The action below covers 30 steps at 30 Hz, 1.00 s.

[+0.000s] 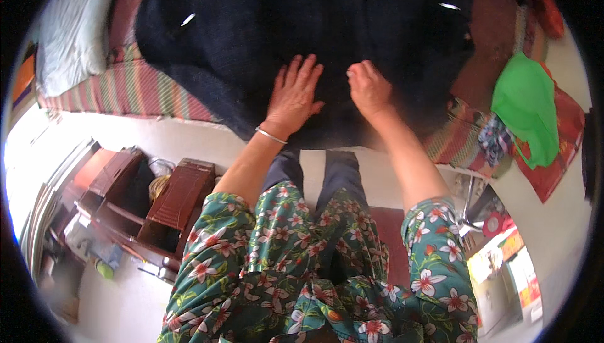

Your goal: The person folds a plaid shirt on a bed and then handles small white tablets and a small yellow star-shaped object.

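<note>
A large dark navy cloth point(236, 27) is spread over the bed in front of me and hangs over its near edge. Two small white marks show on it, one at the upper left and one at the upper right. My left hand point(295, 90), with a bangle at the wrist, lies palm down on the cloth, fingers spread. To its right, my right hand point(369, 87) is over the cloth with its fingers curled inward; whether they pinch a bit of the fabric cannot be told.
A striped bedcover point(141, 90) shows around the cloth. A pale folded fabric point(78, 27) lies at the left. On the right hang a green cloth point(527, 107) and a red bag point(571, 126). Dark red wooden furniture point(181, 192) stands at the lower left.
</note>
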{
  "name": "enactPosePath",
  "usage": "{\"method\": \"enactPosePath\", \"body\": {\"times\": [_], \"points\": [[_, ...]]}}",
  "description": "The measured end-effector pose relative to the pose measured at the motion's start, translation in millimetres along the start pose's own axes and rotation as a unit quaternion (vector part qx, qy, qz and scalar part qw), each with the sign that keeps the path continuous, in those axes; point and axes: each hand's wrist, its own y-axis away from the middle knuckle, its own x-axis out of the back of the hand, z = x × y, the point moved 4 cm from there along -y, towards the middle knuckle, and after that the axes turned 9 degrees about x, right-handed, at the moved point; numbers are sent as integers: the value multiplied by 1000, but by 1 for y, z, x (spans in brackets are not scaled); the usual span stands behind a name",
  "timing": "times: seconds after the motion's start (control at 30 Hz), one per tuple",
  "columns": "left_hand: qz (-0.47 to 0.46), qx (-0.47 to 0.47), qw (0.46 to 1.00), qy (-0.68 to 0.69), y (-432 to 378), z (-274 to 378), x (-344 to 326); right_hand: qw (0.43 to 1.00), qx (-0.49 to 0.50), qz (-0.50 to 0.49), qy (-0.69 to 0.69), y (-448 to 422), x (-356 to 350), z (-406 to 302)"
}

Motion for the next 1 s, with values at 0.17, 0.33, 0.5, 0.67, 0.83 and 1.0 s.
{"method": "enactPosePath", "body": {"times": [0.17, 0.33, 0.5, 0.67, 0.83, 1.0], "points": [[21, -2, 1000, -2, 3, -3, -2, 979, -113, 47, -165, 13, 25, 11], [80, -5, 997, 11, 20, 9, 19, 945, -187, 12, -268, 66, 75, -21], [52, -63, 993, 87, 88, 26, 18, 943, -231, -152, -185, 188, 112, -29], [32, -22, 985, 166, 124, 2, 21, 833, -265, -484, 20, 290, 117, -4], [38, -2, 989, 142, 99, -1, 28, 950, -176, -252, -53, 210, 118, -9], [26, -24, 993, 113, 104, 15, 18, 985, -47, -54, -154, 80, 117, -48]]}}
